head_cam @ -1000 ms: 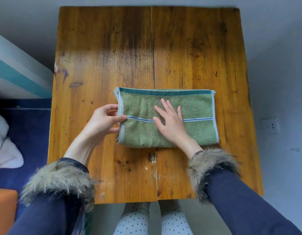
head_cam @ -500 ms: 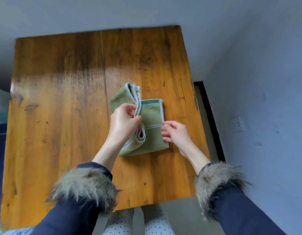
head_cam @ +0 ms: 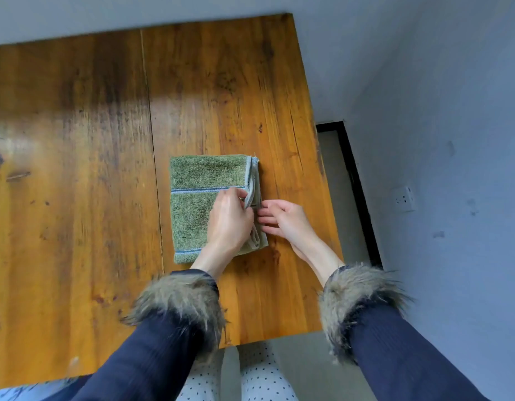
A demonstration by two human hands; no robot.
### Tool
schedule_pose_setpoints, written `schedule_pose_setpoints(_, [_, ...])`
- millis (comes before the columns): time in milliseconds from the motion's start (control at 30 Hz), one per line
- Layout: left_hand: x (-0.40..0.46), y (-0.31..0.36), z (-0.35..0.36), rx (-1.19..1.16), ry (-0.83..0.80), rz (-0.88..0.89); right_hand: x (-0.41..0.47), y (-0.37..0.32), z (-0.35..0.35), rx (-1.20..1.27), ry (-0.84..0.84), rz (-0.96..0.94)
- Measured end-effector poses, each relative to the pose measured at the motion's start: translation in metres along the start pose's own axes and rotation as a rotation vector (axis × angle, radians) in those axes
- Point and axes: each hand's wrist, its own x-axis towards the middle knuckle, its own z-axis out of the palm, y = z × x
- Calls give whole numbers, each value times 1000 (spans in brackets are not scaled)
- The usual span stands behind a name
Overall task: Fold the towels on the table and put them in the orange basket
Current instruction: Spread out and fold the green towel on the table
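A folded green towel (head_cam: 204,206) is laid flat at the centre of the frame on the wooden table (head_cam: 77,169). Its layered right edge is pinched by the left hand (head_cam: 229,224), while that edge is touched by the loosely spread fingers of the right hand (head_cam: 285,219), which grips nothing.

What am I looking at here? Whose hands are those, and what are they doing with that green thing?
There is no machine here. A person wears a camera on their head, so you look down at their own two hands, as if you were them. The furry bits are the cuffs of their dark blue sleeves.

The green thing is a towel, folded into a small rectangle on a wooden table. The left hand lies on the towel and pinches the layered edges on its right side. The right hand sits beside that edge, fingers loosely bent toward it, holding nothing that I can see. The orange basket for the towels is out of the picture.
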Motion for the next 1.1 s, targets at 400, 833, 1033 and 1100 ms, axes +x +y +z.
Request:
schedule_pose_setpoints(400, [-7,-74,-25,370,260,430,23,-21,31,-429,158,-232])
schedule_pose_setpoints(833, [9,-74,3,606,69,403,28,-19,40,-537,484,-523])
schedule_pose_setpoints(1033, [31,-81,-26,510,175,426,16,3,62,-1041,370,-890])
schedule_pose_setpoints(1100, [41,-87,-33,502,160,433,20,15,64,-1135,330,-839])
